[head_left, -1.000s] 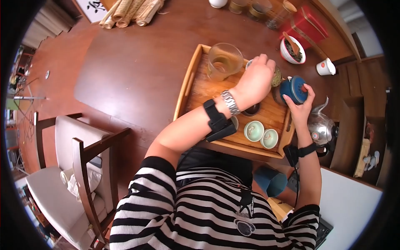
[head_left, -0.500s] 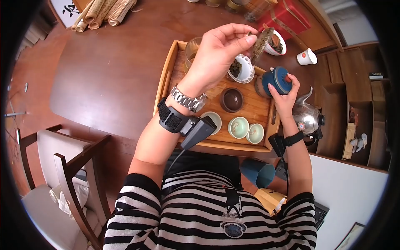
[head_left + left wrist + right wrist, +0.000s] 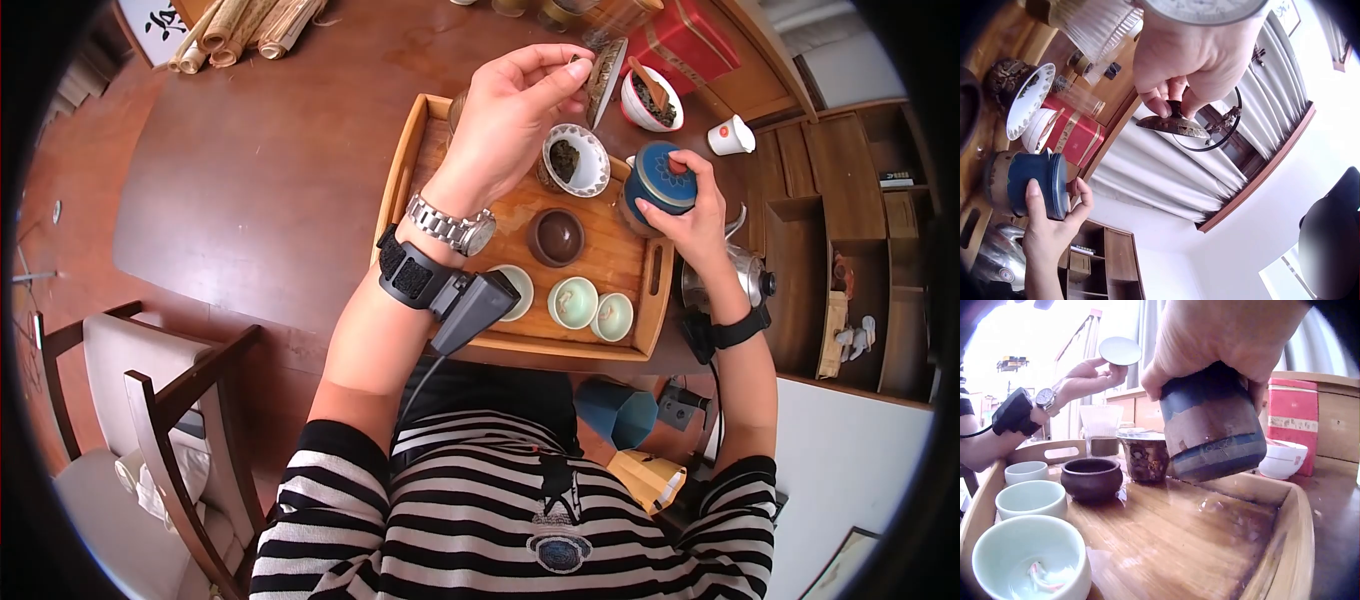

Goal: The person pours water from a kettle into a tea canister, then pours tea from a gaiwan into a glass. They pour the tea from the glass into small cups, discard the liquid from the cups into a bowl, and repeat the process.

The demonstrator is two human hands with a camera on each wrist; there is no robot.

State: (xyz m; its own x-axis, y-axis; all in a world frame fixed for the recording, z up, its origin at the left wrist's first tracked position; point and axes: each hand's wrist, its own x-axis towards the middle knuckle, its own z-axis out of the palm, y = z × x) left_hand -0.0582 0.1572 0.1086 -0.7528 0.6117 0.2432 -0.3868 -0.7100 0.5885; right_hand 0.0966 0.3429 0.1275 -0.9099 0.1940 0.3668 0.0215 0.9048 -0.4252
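Observation:
My left hand point(image 3: 510, 125), wearing a metal watch, pinches the knob of a dark, patterned lid point(image 3: 1172, 127) and holds it up on edge, beyond the gaiwan bowl. The gaiwan bowl point(image 3: 590, 165), white inside with a patterned rim, stands uncovered on the wooden tray point(image 3: 500, 345) with dark tea leaves in it. My right hand point(image 3: 702, 210) grips a blue lidded teapot point(image 3: 655, 180), fingers at its lid's reddish knob. In the right wrist view the teapot point(image 3: 1213, 434) is raised over the tray and slightly tilted, right beside the gaiwan.
A brown bowl point(image 3: 555, 238) and several pale green cups point(image 3: 572, 303) sit on the tray. Behind are a white bowl of tea leaves point(image 3: 652, 98) with a wooden scoop, and a red box point(image 3: 685, 45). A paper cup point(image 3: 731, 135) and metal kettle point(image 3: 735, 275) stand to the right.
My left hand has lifted the lid off the gaiwan and drawn it up and away, uncovering the bowl. My right hand has raised the blue teapot from the tray.

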